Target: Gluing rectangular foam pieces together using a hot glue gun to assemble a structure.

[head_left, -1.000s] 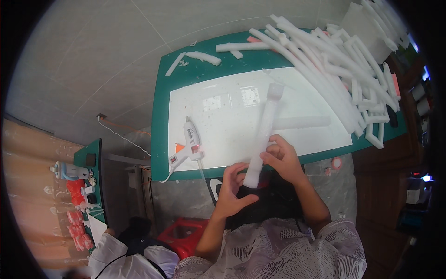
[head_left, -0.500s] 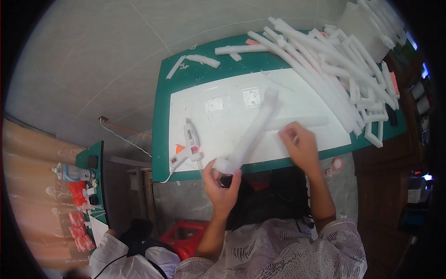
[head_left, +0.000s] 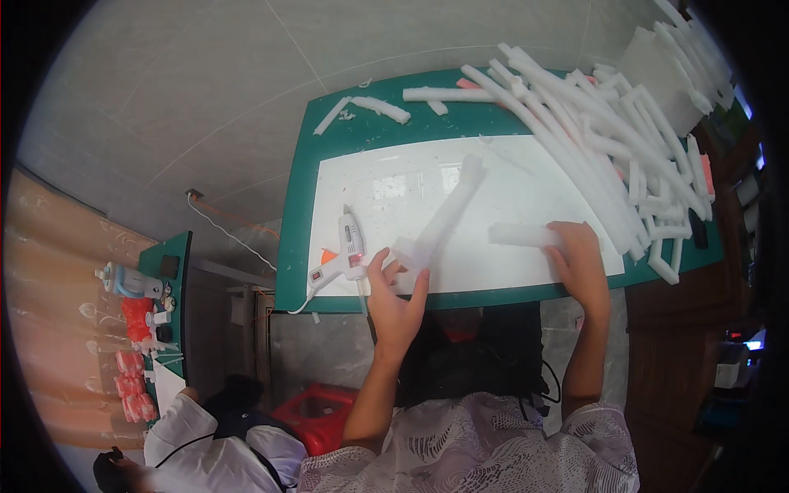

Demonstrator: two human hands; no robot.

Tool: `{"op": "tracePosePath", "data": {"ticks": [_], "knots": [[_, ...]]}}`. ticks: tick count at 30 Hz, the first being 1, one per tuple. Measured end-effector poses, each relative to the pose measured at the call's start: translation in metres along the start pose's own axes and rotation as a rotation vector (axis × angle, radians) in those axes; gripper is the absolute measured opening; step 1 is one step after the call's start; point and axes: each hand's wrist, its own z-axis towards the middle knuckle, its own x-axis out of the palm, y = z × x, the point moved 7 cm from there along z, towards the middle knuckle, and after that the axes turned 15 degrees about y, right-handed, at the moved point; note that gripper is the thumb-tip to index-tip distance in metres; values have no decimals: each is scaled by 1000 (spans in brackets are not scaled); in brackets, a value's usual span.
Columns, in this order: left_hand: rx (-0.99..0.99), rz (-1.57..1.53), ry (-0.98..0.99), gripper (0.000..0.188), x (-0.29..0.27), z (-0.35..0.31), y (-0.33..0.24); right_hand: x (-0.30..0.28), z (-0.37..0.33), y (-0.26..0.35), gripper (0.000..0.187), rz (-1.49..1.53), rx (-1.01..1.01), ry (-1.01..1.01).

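My left hand [head_left: 397, 306] has its thumb and fingers around the near end of a long white foam strip [head_left: 448, 209]. That strip slants away to the far right over a white board, with a short bent piece at its near end. At the right, my right hand [head_left: 582, 264] grips the right end of a second, shorter white foam strip [head_left: 519, 236], its fingers over the top and its thumb on the near side. A white glue gun [head_left: 349, 238] lies on the board, left of my left hand.
The white board [head_left: 353, 172] rests on a green-topped table [head_left: 300, 214]. Foam strips and bent foam frames pile up [head_left: 608, 152] at the right. Foam scraps [head_left: 380, 108] lie at the far left. Below stands a red stool [head_left: 316, 415]; another person's white sleeve [head_left: 177, 440] is at lower left.
My right hand has moved right and closed on the shorter strip's end. My left hand has moved the long strip's near end farther onto the board. The view has shifted slightly.
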Motion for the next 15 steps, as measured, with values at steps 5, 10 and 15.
{"op": "tracePosePath", "data": {"ticks": [5, 10, 15], "knots": [[-87, 313, 97, 76, 3, 0, -5, -18, -15, -6, 33, 116, 101, -64], [-63, 193, 104, 70, -39, -35, -18, -12, -13, -7, 37, 134, 85, -36], [202, 632, 50, 59, -92, -14, 0, -19, -9, 3, 42, 287, 43, -36]]}}
